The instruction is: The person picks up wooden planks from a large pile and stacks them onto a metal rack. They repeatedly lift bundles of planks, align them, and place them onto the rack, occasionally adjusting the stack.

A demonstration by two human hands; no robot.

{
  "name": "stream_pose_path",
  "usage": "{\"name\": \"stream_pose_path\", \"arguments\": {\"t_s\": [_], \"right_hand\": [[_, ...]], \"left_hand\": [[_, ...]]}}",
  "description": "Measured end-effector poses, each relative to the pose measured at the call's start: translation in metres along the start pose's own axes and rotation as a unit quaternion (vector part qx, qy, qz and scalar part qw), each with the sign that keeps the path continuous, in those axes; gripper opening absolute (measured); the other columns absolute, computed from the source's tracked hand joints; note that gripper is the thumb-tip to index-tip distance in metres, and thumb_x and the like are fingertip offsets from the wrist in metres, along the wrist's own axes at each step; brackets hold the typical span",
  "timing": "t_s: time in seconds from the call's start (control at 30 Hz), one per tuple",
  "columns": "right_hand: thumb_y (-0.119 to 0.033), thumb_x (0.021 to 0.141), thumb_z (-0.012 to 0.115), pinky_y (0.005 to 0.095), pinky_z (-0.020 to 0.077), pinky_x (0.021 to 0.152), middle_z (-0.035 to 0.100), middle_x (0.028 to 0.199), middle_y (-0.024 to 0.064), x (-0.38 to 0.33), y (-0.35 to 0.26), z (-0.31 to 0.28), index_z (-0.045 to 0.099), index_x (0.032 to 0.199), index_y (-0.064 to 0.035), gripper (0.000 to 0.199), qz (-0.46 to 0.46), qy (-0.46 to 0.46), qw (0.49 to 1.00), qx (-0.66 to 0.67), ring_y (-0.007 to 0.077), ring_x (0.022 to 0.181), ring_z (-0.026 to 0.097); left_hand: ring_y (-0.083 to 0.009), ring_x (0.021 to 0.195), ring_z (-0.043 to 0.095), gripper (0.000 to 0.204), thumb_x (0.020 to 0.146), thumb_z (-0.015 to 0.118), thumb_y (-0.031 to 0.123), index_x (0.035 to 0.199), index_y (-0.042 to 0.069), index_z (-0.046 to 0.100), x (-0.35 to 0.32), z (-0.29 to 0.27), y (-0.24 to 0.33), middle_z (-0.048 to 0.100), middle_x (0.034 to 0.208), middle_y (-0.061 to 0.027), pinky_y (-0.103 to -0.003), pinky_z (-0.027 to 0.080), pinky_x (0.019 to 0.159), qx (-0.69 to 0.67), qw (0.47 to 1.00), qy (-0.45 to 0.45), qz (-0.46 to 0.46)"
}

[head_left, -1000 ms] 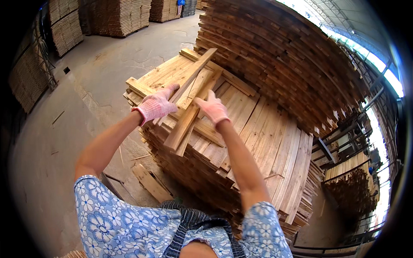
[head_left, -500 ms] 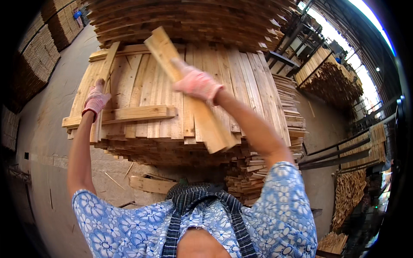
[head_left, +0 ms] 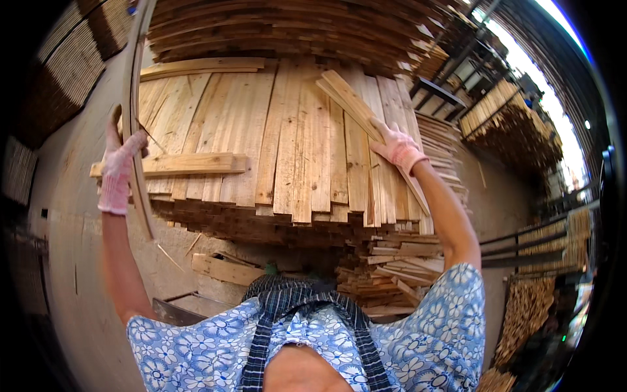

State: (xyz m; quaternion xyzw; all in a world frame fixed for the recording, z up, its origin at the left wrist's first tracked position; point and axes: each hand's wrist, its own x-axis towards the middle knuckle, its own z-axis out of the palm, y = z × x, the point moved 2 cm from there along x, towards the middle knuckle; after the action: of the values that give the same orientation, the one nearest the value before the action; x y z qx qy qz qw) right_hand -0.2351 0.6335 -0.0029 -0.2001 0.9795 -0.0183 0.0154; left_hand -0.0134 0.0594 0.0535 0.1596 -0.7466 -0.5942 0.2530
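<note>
My left hand (head_left: 116, 171), in a pink and white glove, grips a long narrow wooden plank (head_left: 135, 78). That plank is raised on edge over the left end of a wide stack of boards (head_left: 284, 137). Toward the stack's right side my right hand (head_left: 400, 149), gloved alike, is closed over a pair of planks (head_left: 351, 101). They lie slantwise across the top boards, and the palm hides part of them. Two short sets of cross strips rest on the stack: near strips (head_left: 189, 163) beside my left hand and far strips (head_left: 209, 66) at the back.
A taller lumber pile (head_left: 294, 32) rises right behind the stack. Loose sticks (head_left: 398, 274) are heaped below its right front corner. An offcut board (head_left: 225, 268) lies on the floor in front. More lumber piles (head_left: 72, 72) stand at far left; metal rails (head_left: 522, 251) run at right.
My left hand has lifted its plank off the stack's left end. My right hand has moved right with its wood, which now lies at the stack's right side, tilted the same way.
</note>
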Motion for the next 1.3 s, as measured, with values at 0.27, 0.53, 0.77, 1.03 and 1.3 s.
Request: {"name": "stream_pose_path", "arguments": {"t_s": [0.27, 0.53, 0.77, 1.03, 1.3], "right_hand": [[-0.031, 0.086, 0.073, 0.0494, 0.0461, 0.103, 0.057, 0.124, 0.0258, 0.044, -0.001, -0.005, 0.043, 0.153, -0.0283, 0.074, -0.108, -0.001, 0.992, 0.062, 0.0444, 0.119, 0.056], [-0.028, 0.09, 0.071, 0.0475, 0.048, 0.102, 0.057, 0.127, 0.0194, 0.172, -0.037, -0.061, 0.051, 0.148, -0.0304, 0.062, -0.255, 0.015, 0.962, -0.1, 0.0394, 0.121, 0.057], [-0.02, 0.095, 0.064, 0.0445, 0.0443, 0.11, 0.048, 0.149, 0.0177, 0.245, 0.018, -0.005, 0.036, 0.156, -0.0423, 0.07, -0.285, -0.011, 0.958, -0.014, 0.0386, 0.133, 0.051], [-0.025, 0.098, 0.061, 0.0454, 0.0473, 0.107, 0.051, 0.144, 0.0192, 0.241, 0.012, -0.006, 0.037, 0.155, -0.0434, 0.065, -0.307, 0.027, 0.948, -0.075, 0.0394, 0.127, 0.055], [-0.028, 0.1, 0.058, 0.0473, 0.0409, 0.114, 0.045, 0.153, 0.0206, 0.201, -0.001, -0.01, 0.037, 0.157, -0.0381, 0.061, -0.294, 0.142, 0.926, -0.188, 0.0395, 0.137, 0.048]], "left_hand": [[-0.0154, 0.073, 0.064, 0.058, 0.09, 0.08, 0.033, 0.133, 0.006, 0.05, -0.182, 0.035, -0.021, 0.062, 0.084, -0.0026, -0.03, 0.056, 0.067, -0.127, 0.983, 0.123, -0.053], [-0.0313, 0.11, 0.068, 0.045, 0.091, 0.077, 0.023, 0.126, -0.002, 0.062, -0.314, 0.09, -0.091, 0.07, 0.12, -0.0141, -0.051, 0.056, 0.097, -0.298, 0.906, 0.033, -0.298], [-0.0376, 0.113, 0.067, 0.035, 0.092, 0.075, 0.012, 0.118, -0.008, 0.062, -0.358, 0.219, -0.102, 0.07, 0.116, -0.0215, -0.054, 0.057, 0.1, -0.493, 0.751, 0.038, -0.438], [-0.0397, 0.127, 0.058, 0.042, 0.098, 0.069, 0.018, 0.13, -0.004, 0.052, -0.341, 0.314, -0.087, 0.061, 0.129, -0.0225, -0.056, 0.049, 0.11, -0.565, 0.659, -0.132, -0.478], [-0.0393, 0.124, 0.059, 0.034, 0.098, 0.068, 0.012, 0.121, -0.009, 0.056, -0.292, 0.332, -0.059, 0.062, 0.126, -0.0213, -0.063, 0.051, 0.106, -0.497, 0.714, -0.047, -0.491]]}}
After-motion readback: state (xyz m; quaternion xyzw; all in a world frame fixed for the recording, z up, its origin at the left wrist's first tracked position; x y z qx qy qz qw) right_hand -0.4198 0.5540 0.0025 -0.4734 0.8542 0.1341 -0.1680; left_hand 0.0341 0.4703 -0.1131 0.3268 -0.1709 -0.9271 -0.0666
